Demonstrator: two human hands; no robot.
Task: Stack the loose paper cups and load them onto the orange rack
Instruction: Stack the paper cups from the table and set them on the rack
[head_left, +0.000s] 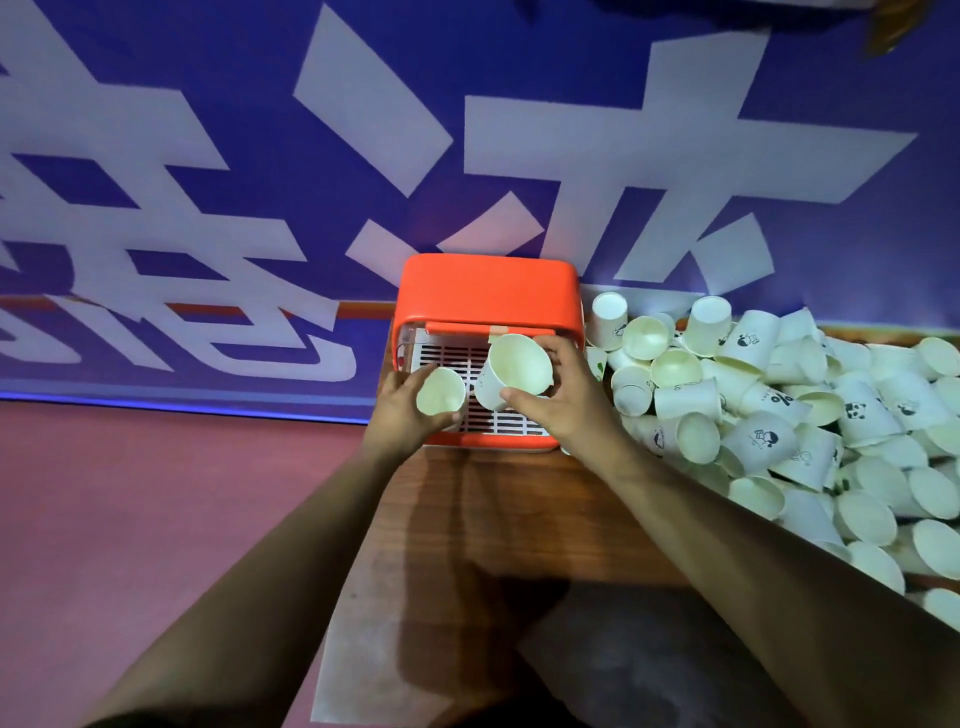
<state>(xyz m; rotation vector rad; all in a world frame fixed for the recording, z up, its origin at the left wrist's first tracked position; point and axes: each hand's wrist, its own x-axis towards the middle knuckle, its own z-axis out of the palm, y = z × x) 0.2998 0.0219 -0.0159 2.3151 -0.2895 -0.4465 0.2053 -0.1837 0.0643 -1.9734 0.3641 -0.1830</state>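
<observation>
The left hand (402, 413) curls its fingers round a paper cup (440, 397), gripping it by the wall with the open mouth turned up toward the camera. Just to the right of it, the right hand (569, 402) grips a second cup (517, 366), thumb on the near side of the wall and fingers wrapped round the far side. This cup is tilted, its mouth also facing the camera and its base pointing down toward the left hand. The two cups are close together, and I cannot tell whether they touch. Both hands hover over the orange rack (488, 291), which sits beneath and beyond them on the worktop (519, 514). The rack's white slotted grid (452, 358) shows between and behind the hands, and its orange hood rises beyond the fingertips. To the right of the right hand, starting just beside its wrist and spreading well away along the worktop, lies a big heap of loose cups (758, 441), tumbled on their sides, upright and upside down, some printed with small black pictures. The worktop is brown wood grain, and both forearms cross it on the near side of the hands. Beyond the rack hangs a purple banner (234, 130) with large white characters, and to the left of the left hand, lower down, is a reddish floor (156, 493).
</observation>
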